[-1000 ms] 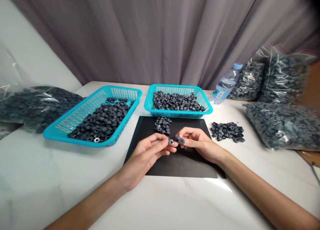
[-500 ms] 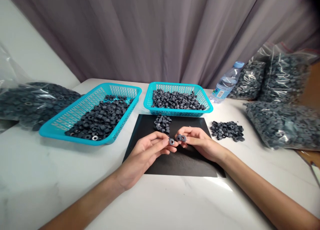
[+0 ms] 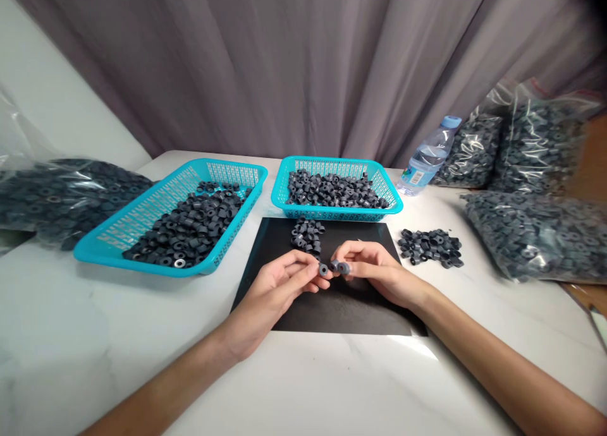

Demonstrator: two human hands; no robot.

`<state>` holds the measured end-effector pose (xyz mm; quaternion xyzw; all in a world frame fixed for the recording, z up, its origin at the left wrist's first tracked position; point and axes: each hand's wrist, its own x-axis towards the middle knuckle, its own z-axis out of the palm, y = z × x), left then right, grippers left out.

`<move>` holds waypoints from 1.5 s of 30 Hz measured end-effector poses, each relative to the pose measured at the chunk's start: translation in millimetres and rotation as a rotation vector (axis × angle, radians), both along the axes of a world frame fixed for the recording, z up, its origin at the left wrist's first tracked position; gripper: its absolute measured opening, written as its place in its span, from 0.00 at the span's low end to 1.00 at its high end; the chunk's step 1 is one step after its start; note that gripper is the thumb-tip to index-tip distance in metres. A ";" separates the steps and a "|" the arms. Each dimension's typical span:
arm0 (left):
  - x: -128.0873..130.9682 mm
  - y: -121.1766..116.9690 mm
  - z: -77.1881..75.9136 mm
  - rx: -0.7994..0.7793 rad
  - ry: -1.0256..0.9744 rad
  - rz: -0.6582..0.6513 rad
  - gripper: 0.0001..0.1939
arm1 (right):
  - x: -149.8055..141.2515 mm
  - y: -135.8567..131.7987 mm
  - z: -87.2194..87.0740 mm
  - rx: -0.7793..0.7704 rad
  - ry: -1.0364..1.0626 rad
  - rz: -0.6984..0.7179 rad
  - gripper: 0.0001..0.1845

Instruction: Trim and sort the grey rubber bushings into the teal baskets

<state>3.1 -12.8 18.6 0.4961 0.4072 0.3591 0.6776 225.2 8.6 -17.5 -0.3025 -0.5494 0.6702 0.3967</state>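
My left hand (image 3: pixel 277 290) pinches a small dark grey ring (image 3: pixel 323 270) at its fingertips, over a black mat (image 3: pixel 341 309). My right hand (image 3: pixel 374 268) faces it and pinches two similar grey rings (image 3: pixel 340 266), almost touching the left one. A small heap of rings (image 3: pixel 306 234) lies on the mat just beyond my fingers.
Two turquoise baskets hold many grey rings: a long one (image 3: pixel 142 218) at the left, a smaller one (image 3: pixel 386 193) behind the mat. A loose pile (image 3: pixel 430 247) lies right of the mat. A water bottle (image 3: pixel 425 158) and clear bags of rings (image 3: pixel 531 234) stand right; another bag (image 3: pixel 57 196) lies left.
Both hands stay pinched on their rings over the mat; the view has shifted slightly, and the rings sit a little closer together.
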 end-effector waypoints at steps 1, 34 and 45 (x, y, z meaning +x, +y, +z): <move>-0.1 0.9 -2.1 0.034 0.038 0.015 0.10 | -1.5 -1.2 0.2 0.023 -0.023 -0.010 0.11; -94.8 43.5 30.2 1.165 1.253 0.729 0.07 | -25.5 -14.3 -13.0 0.782 -0.723 -0.252 0.16; -49.2 20.6 -5.0 1.127 1.075 -0.052 0.11 | -27.9 -13.5 -13.4 0.838 -0.784 -0.328 0.06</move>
